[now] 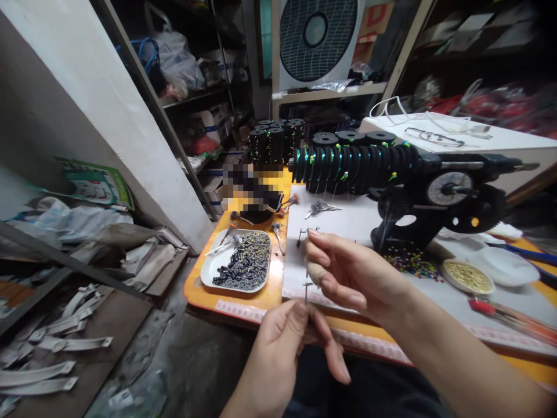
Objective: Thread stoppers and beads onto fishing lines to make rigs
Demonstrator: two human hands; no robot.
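My left hand (pixel 282 348) is closed at the front edge of the table, thumb and forefinger pinching the lower end of a thin dark strand (pixel 306 293). Above it, my right hand (pixel 343 267) pinches near the strand's upper part, its other fingers loosely bent. A small crosswise piece sits on the strand between the hands; its kind is too small to tell. Small dark pieces (pixel 300 237) lie on the white sheet (pixel 298 273) just beyond my right fingertips. Left of the hands, a white tray (pixel 208 277) holds many tiny grey, black and yellow cylinders (pixel 246 264).
Behind stands a black winding machine (pixel 404 191) with ribbed black spools (pixel 352 165) carrying green-blue line. Grey bunches (pixel 319 207) lie before it. On the right are colored beads (pixel 411 264), a dish of gold bits (pixel 467 277) and a red-handled tool (pixel 483 307). More spools (pixel 275 142) stand behind.
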